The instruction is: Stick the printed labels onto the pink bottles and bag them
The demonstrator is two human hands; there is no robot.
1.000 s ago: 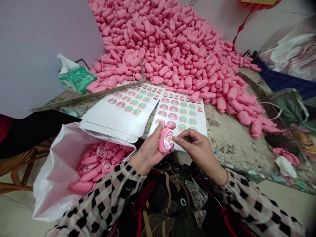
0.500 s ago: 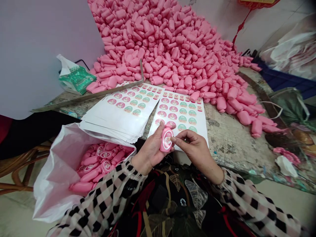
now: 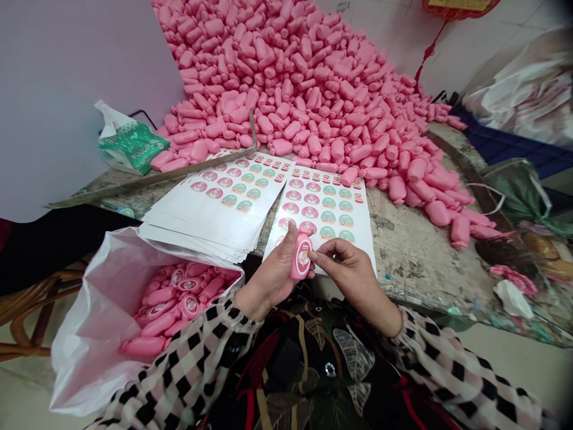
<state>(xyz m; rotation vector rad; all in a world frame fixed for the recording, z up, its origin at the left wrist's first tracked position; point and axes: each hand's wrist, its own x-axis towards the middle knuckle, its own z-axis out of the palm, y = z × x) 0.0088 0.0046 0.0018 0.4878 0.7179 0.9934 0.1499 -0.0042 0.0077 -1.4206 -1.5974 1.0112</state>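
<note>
- Chair [image 3: 29, 316]: wooden, well left of the bottle [image 3: 297, 263], partly hidden by the sack [image 3: 89, 358].
- Sack: white, gaping open, left of the bottle; labelled pink bottles [image 3: 159, 325] lie heaped inside.
- Pack [image 3: 132, 146]: green and white, left of the bottle and farther off.
- Bar [image 3: 179, 172]: long, bent up at its right end, left of and beyond the bottle, lying across the stack [image 3: 201, 218].
- Stack: white sheets with pink, green and red stickers, left of the bottle.
- Left hand [image 3: 268, 279]: grip clamped on the bottle, thumb along its left side.
- Pile [image 3: 286, 71]: pink bottles, heaped high beyond the bottle.
- Bottle: in the left hand, tilted, its oval label [image 3: 304, 257] facing up.
- Sheet [image 3: 366, 233]: on the surface [image 3: 412, 257], just beyond the bottle.
- Right hand [image 3: 353, 269]: right of the bottle, thumb tip at the label; I cannot tell whether its grip is together on anything.
- Crate [image 3: 492, 137]: blue, well right of the bottle, farther off.
- Tissue [image 3: 514, 298]: white, crumpled, well right of the bottle.
</note>
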